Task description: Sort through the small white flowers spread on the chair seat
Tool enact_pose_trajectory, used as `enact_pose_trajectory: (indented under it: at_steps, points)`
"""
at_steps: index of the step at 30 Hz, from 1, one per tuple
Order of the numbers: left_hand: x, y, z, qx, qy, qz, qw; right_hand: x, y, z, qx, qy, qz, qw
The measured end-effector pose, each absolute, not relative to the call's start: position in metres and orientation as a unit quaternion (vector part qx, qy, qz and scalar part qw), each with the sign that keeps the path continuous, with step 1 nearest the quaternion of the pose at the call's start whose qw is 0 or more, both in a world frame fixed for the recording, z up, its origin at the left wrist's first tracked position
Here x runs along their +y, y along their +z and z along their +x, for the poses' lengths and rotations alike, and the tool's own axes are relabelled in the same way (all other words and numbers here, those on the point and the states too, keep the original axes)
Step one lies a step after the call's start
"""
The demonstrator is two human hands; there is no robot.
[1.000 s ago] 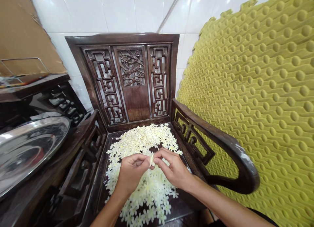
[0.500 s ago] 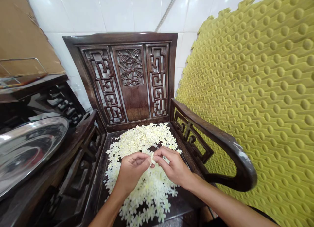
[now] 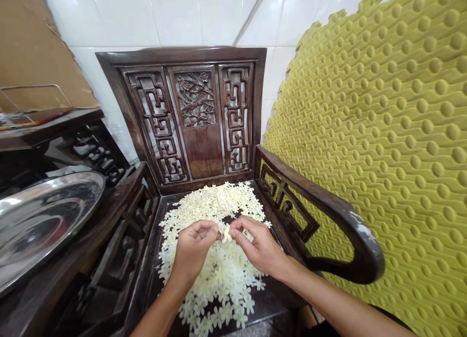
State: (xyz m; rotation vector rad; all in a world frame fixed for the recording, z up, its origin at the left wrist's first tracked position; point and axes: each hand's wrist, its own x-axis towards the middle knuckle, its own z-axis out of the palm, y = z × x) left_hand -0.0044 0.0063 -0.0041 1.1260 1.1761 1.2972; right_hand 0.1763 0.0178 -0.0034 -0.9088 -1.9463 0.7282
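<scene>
A small white flower (image 3: 226, 234) is pinched between my two hands, above the middle of the chair seat. My left hand (image 3: 195, 244) is closed, with thumb and fingertips pressed together at the flower's left edge. From the right, my right hand (image 3: 257, 243) grips the same flower between thumb and forefinger. Below and behind both hands spreads a thick layer of loose white flowers (image 3: 215, 201) with pale yellow-green centres. It covers much of the dark wooden seat (image 3: 260, 300), and my hands hide part of it.
A carved dark wooden chair back (image 3: 202, 150) rises behind the flowers. The right armrest (image 3: 328, 205) curves beside my right forearm. At left, a round shiny metal tray (image 3: 89, 193) rests by the left armrest (image 3: 120, 201). A yellow studded foam mat (image 3: 383, 133) stands at right.
My left fingertips have drawn slightly left from the flower's middle to its edge, and the flower has turned a little. The whole view has shifted slightly.
</scene>
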Motion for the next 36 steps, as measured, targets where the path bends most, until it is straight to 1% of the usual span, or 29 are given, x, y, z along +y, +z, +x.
enact_pose_trajectory:
  at_steps: [3, 7, 9, 12, 14, 19, 36]
  points:
    - [0.01, -0.008, -0.007, 0.493, 0.552, 0.431, 0.516, 0.018, -0.003, 0.177, -0.77, 0.288, -0.373, 0.43]
    - [0.011, -0.008, -0.008, 0.515, 0.577, 0.425, 0.47, 0.018, -0.003, 0.177, -0.762, 0.275, -0.388, 0.439]
    - [0.009, -0.006, -0.006, 0.519, 0.562, 0.447, 0.464, 0.019, -0.003, 0.177, -0.766, 0.271, -0.388, 0.434]
    - [0.004, -0.001, -0.001, 0.497, 0.511, 0.497, 0.495, 0.019, -0.004, 0.177, -0.777, 0.265, -0.387, 0.421]
    - [0.002, 0.0, 0.002, 0.481, 0.504, 0.506, 0.509, 0.019, -0.006, 0.177, -0.782, 0.259, -0.386, 0.415]
    - [0.003, -0.004, 0.002, 0.474, 0.504, 0.498, 0.522, 0.018, -0.012, 0.176, -0.788, 0.263, -0.384, 0.403]
    - [0.004, -0.001, -0.002, 0.457, 0.513, 0.443, 0.576, 0.016, -0.005, 0.178, -0.795, 0.275, -0.349, 0.414]
